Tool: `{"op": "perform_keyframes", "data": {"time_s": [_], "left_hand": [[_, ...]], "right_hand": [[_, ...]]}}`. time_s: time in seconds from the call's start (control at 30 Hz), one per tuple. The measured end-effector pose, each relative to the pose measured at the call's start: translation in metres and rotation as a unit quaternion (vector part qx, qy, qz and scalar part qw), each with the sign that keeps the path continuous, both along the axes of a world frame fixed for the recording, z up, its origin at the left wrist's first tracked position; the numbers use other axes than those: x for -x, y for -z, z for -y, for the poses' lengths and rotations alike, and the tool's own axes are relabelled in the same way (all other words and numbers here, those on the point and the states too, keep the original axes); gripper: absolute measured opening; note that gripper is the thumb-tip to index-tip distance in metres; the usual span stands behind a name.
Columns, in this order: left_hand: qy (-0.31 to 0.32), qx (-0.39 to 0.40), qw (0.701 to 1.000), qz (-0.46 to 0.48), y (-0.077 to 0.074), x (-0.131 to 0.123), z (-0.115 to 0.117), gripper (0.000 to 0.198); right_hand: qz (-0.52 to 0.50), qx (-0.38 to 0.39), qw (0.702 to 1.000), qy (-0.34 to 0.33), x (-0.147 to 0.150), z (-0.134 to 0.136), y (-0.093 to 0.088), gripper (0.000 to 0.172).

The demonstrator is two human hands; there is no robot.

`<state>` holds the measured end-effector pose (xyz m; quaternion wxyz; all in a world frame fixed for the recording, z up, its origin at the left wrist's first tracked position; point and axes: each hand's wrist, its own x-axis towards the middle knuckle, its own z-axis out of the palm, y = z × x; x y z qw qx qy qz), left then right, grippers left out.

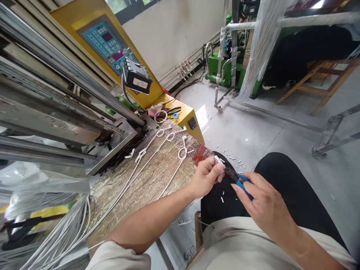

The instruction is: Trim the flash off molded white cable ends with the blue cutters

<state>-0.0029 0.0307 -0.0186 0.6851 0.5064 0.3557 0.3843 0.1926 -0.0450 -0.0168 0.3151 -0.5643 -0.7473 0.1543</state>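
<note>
My left hand (206, 177) pinches a small white plastic part (218, 160) between thumb and fingers, above my thigh. My right hand (266, 200) is closed around blue-handled pliers (241, 183), whose dark jaws meet the white part at the left fingertips. Whether the jaws are biting into it I cannot tell. To the left, white cables with knotted loops and small white end pieces lie across the worn work table; the nearest looped cable (182, 153) ends close to its right edge. Small white scraps (222, 199) rest on my dark trousers.
A press machine with metal columns (112, 101) stands at the left, beside a yellow control panel (70, 18). Tools and a tape roll (161, 116) lie on a yellow box (182, 127). White scraps litter the floor. A wheeled frame (218, 86) and wooden stool (326, 90) stand beyond.
</note>
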Motion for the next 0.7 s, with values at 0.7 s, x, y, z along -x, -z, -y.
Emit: {"op": "perform_keyframes", "data": {"time_s": [0.7], "left_hand": [[0.056,0.340,0.924,0.168,-0.027,-0.011,0.005,0.040]], "right_hand": [[0.065,-0.092,0.994,-0.001,-0.033,-0.026,0.024,0.034]]}}
